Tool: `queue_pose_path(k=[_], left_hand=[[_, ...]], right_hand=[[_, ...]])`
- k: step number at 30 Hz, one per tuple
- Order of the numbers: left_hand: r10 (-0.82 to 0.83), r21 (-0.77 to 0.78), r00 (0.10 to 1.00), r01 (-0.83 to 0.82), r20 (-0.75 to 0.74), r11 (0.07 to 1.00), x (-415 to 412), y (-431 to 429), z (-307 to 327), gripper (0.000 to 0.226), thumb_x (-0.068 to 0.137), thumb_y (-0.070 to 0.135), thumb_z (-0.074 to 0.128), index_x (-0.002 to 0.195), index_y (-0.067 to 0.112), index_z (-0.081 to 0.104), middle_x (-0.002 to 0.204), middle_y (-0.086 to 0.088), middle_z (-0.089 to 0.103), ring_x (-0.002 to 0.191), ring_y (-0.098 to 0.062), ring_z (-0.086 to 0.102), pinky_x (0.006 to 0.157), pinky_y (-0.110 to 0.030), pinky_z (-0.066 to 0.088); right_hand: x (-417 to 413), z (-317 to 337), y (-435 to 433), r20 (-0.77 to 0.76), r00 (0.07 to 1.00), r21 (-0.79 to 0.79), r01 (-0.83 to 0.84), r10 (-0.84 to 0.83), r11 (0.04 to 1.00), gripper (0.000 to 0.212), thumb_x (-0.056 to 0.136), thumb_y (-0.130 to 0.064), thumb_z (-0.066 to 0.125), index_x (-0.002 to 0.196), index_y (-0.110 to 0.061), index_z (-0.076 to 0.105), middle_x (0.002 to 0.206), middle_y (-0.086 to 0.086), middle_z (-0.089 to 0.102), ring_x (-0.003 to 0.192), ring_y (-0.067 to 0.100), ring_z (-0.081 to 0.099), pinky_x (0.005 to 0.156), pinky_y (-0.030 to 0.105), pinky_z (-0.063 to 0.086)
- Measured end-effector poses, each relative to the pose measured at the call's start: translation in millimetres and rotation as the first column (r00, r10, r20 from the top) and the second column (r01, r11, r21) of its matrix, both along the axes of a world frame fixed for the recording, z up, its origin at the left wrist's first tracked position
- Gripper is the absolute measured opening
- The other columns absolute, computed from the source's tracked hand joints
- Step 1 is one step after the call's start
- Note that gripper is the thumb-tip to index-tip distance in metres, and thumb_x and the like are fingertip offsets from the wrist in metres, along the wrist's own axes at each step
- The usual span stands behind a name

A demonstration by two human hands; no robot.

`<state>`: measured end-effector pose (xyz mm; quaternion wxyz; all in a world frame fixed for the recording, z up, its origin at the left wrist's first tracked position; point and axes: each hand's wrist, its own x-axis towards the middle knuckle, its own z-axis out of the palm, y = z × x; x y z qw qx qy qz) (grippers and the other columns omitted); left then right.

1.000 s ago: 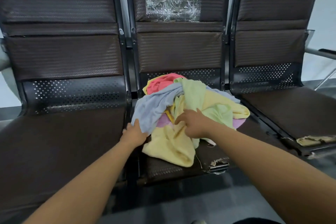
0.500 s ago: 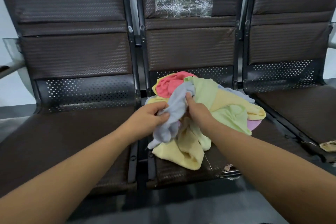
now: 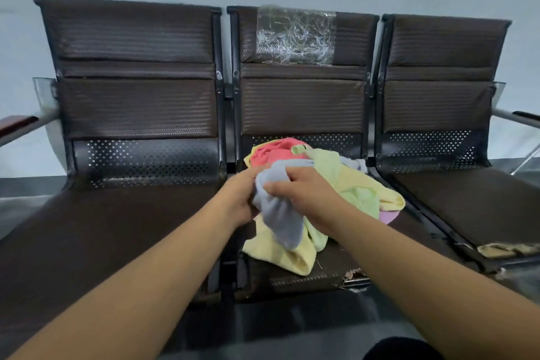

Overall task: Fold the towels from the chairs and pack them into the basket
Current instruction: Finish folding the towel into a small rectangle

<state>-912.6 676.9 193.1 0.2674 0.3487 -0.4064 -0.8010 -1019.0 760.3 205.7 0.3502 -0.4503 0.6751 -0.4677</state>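
— Both hands have come up off the seat since a moment ago, bunching the grey towel point(image 3: 277, 207) clear of the pile point(image 3: 359, 184).

— Who has hold of what?

— Left hand point(image 3: 239, 199) is closed on its left side, right hand point(image 3: 304, 193) pinched shut on the top; the rest droops toward six o'clock.

— Where's the pile?

— On the middle chair point(image 3: 301, 102), pink towel point(image 3: 271, 152) at twelve o'clock, yellow towel point(image 3: 280, 254) at six. No basket in view.

— How will it handle?

— Light, soft, floppy, I'd judge. Best to find two corners along one edge and shake it flat.
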Motion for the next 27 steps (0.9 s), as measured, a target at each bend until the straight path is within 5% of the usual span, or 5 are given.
queue_pose_path(k=[7,11,16,22,27], left_hand=[[0.154,-0.246,0.987,-0.159,-0.038,0.956,21,17,36,0.026,0.089,-0.012,0.043,0.088,-0.003,0.067,0.083,-0.016,0.072,0.075,-0.023,0.071,0.066,-0.031,0.060],[0.052,-0.200,0.996,-0.037,0.068,0.979,51,35,45,0.031,0.085,-0.013,0.039,0.096,-0.012,0.068,0.093,-0.021,0.072,0.083,-0.028,0.071,0.075,-0.036,0.060],[0.160,-0.255,0.955,-0.095,0.249,0.962,106,18,33,0.018,0.086,0.018,0.056,0.090,0.007,0.071,0.086,-0.010,0.071,0.081,-0.023,0.063,0.072,-0.033,0.051],[0.067,-0.073,0.961,-0.049,0.267,0.996,135,27,17,0.091,0.090,0.077,0.035,0.117,-0.002,0.070,0.115,-0.022,0.070,0.106,-0.035,0.067,0.099,-0.042,0.048],[-0.036,0.003,0.987,0.036,0.159,0.999,136,26,13,0.048,0.090,0.036,0.062,0.120,0.000,0.069,0.115,-0.023,0.070,0.100,-0.031,0.069,0.093,-0.042,0.055]], right_hand=[[-24,7,7,0.781,0.611,0.048,0.152,-0.132,0.987,0.038,0.101,-0.033,0.048,0.105,-0.001,0.068,0.092,0.018,0.071,0.080,0.032,0.067,0.084,0.044,0.051],[3,21,-13,0.525,0.794,0.116,0.290,-0.307,0.950,0.035,0.098,-0.013,0.054,0.130,0.002,0.057,0.125,0.025,0.063,0.092,0.029,0.063,0.084,0.037,0.052],[45,61,-5,0.293,0.953,-0.153,0.124,-0.074,0.980,0.007,0.091,-0.007,0.061,0.092,-0.011,0.068,0.089,0.007,0.067,0.083,0.019,0.065,0.074,0.031,0.055],[89,42,5,0.268,0.934,-0.085,-0.220,0.235,0.972,0.021,0.085,-0.010,0.071,0.102,0.002,0.069,0.093,0.018,0.073,0.086,0.024,0.071,0.083,0.041,0.058],[108,6,5,0.218,0.926,0.123,-0.339,0.308,0.933,0.023,0.084,-0.011,0.073,0.103,0.002,0.072,0.094,0.017,0.073,0.089,0.024,0.070,0.089,0.041,0.057]])
